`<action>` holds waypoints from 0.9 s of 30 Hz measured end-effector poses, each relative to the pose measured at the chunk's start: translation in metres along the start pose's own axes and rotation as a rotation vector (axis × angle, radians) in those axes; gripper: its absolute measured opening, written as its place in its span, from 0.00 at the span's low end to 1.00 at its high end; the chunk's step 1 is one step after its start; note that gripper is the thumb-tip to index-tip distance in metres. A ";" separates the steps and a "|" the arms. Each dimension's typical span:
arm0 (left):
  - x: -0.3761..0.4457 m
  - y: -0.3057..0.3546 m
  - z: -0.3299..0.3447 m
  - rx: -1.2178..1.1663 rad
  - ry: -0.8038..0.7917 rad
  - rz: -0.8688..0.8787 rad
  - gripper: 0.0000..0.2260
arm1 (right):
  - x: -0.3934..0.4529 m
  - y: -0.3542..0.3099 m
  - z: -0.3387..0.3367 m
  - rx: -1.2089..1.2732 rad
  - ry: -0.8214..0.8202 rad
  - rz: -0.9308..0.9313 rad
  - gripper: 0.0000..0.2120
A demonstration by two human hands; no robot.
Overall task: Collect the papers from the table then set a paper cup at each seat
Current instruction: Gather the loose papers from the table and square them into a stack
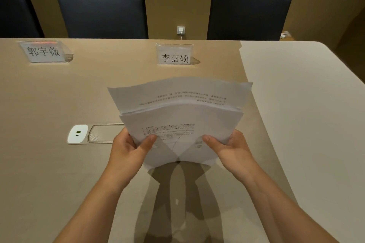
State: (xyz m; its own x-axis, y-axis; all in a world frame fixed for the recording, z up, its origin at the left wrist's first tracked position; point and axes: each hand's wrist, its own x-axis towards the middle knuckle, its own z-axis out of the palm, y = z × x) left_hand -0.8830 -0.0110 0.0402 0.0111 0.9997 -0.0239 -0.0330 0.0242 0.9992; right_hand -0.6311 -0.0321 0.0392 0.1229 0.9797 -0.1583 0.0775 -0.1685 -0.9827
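Two hands share one stack of papers [180,118], raised above the tabletop [49,163]. Left hand [126,150] and right hand [231,150] each pinch a lower corner, thumb on top, likely squaring uneven sheets. No cups visible.

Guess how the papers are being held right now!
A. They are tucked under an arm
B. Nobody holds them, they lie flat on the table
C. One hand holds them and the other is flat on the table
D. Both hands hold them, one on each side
D: the left hand and the right hand each grip a lower side of the stack of papers, thumbs on top, lifting it above the table.
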 end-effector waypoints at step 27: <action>0.011 -0.028 -0.006 0.065 -0.030 -0.068 0.13 | -0.002 -0.013 -0.005 -0.003 -0.001 -0.014 0.24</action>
State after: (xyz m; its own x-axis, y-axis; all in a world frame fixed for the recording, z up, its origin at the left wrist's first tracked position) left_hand -0.8882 -0.0002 0.0116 0.0408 0.9950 -0.0913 0.0340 0.0900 0.9954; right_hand -0.6272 -0.0320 0.0530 0.1205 0.9821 -0.1451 0.0823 -0.1555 -0.9844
